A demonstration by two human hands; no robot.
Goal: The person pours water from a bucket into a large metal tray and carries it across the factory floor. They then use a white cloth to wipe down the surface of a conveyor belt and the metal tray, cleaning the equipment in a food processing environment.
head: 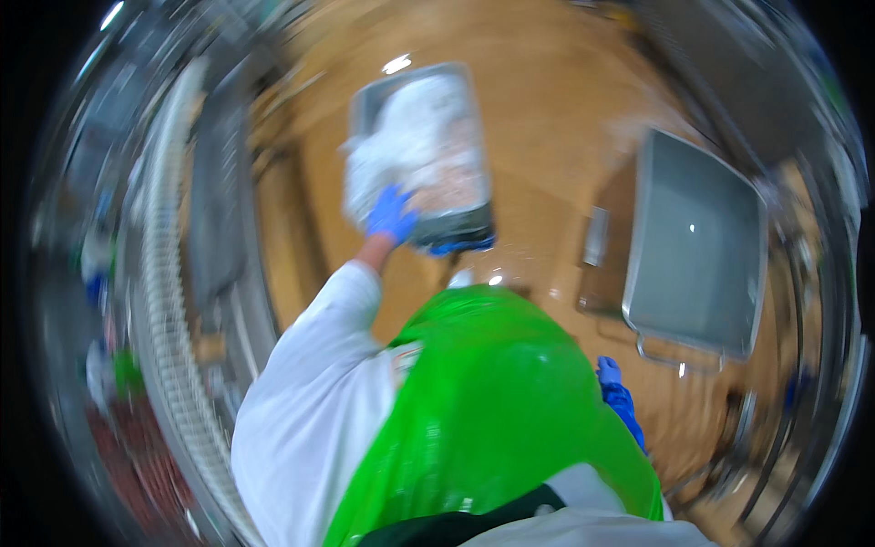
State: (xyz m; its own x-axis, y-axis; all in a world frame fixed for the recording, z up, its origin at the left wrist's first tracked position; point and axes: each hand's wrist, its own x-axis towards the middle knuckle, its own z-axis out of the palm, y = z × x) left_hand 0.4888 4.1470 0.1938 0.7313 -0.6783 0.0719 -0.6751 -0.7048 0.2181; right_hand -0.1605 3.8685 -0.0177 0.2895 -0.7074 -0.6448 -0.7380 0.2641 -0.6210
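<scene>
My left hand (393, 215), in a blue glove, lies on the near left part of a grey tub (472, 102). Its fingers touch crumpled clear plastic sheeting (417, 123) spread over the tub; whether they grip it is unclear. Pale pinkish contents (451, 178), too blurred to identify, show along the tub's right side. Blue material (461, 246) shows under the tub's near end. Low beside my green apron (492, 383), my right hand (608, 371) is blue-gloved above a blue sleeve cover. It is small and partly turned away, apart from the tub.
A large grey metal bin (697, 246) with a handle stands to the right on the wet brown floor (547, 137). Along the left runs a white conveyor belt (164, 301) beside metal equipment (219, 184). Blurred people in white and reddish contents appear at the far left.
</scene>
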